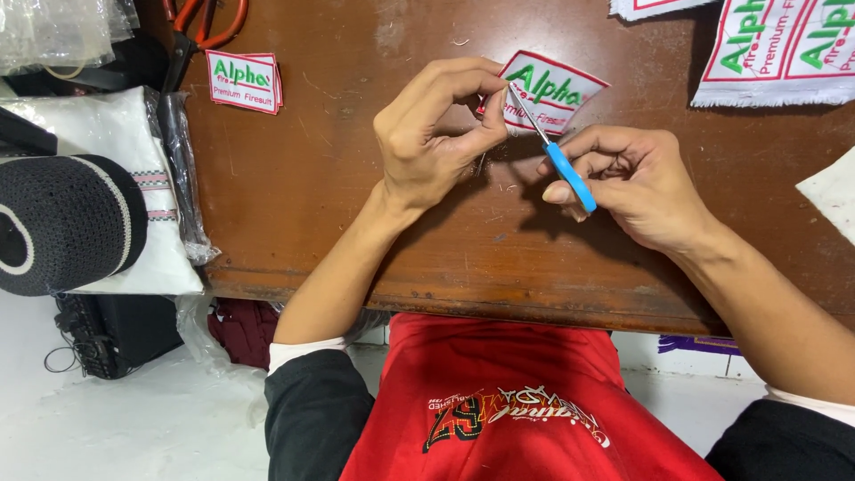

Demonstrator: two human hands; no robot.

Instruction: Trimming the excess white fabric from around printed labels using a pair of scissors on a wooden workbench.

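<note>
Patch, white with a red border and green lettering, sits pinched at its left edge between thumb and fingers of the left hand, just above the brown table. The right hand is clenched around blue-handled snips, whose blades meet the patch's lower edge; whether they are cutting is hard to tell. A small stack of patches lies well to the left, near orange-handled scissors.
</note>
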